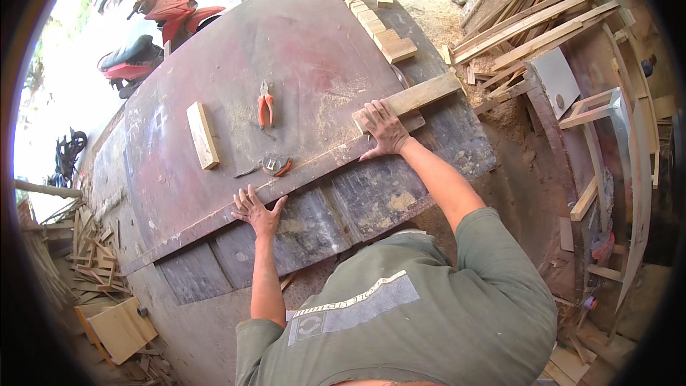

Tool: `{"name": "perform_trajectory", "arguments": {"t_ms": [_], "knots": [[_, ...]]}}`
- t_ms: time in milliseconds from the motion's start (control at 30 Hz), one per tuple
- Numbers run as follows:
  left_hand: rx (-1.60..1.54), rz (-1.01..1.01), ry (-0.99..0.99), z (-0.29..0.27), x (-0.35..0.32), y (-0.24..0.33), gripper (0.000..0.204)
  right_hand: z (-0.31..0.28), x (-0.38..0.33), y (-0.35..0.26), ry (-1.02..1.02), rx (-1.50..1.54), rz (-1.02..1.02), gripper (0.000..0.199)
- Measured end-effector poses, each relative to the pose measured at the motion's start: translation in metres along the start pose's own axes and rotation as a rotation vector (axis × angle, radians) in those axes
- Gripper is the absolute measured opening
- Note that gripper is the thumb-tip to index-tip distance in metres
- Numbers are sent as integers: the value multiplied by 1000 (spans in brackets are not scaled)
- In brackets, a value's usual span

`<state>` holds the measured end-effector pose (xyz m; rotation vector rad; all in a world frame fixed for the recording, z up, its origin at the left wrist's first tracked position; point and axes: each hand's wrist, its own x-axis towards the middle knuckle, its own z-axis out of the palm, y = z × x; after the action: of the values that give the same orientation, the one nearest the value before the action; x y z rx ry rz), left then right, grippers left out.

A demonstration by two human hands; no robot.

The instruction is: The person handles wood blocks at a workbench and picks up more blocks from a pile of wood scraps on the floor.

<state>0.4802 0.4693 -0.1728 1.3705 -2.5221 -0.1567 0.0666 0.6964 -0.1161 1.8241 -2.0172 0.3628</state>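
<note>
My left hand [259, 214] rests at the near edge of a worn, reddish-brown board [221, 71], with fingers spread and nothing in them. Just beyond it lies a tool with a rounded head and orange-and-black handles [276, 166]; its kind is unclear. To the right, my right hand [386, 129] is closed over the left end of a wooden plank [429, 93], fingers across it and thumb toward the edge. A shorter wood piece [414, 123] shows beside the plank, partly hidden by that hand. Orange-handled pliers [265, 109] and a pale wooden block [202, 136] lie farther in.
Several small wood blocks [379, 28] line the board's far right side. A dark lower panel [321, 218] juts out under the near edge. Timber is piled [536, 21] at the far right, with scraps [96, 261] at the left. A red motorbike [171, 14] stands beyond.
</note>
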Motion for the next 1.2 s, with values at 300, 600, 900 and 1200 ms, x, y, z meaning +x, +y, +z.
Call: {"name": "perform_trajectory", "arguments": {"t_ms": [300,600,900,1200], "knots": [[17,-16,18,9,1,3,113,4,-2,4,44,-15,-15,127],[20,-19,38,15,9,-1,111,7,3,3,61,-23,-12,124],[47,-109,-91,18,27,-1,112,17,14,7,30,-74,-9,125],[26,-187,-232,-23,27,17,116,-9,11,8,-44,-34,24,125]]}}
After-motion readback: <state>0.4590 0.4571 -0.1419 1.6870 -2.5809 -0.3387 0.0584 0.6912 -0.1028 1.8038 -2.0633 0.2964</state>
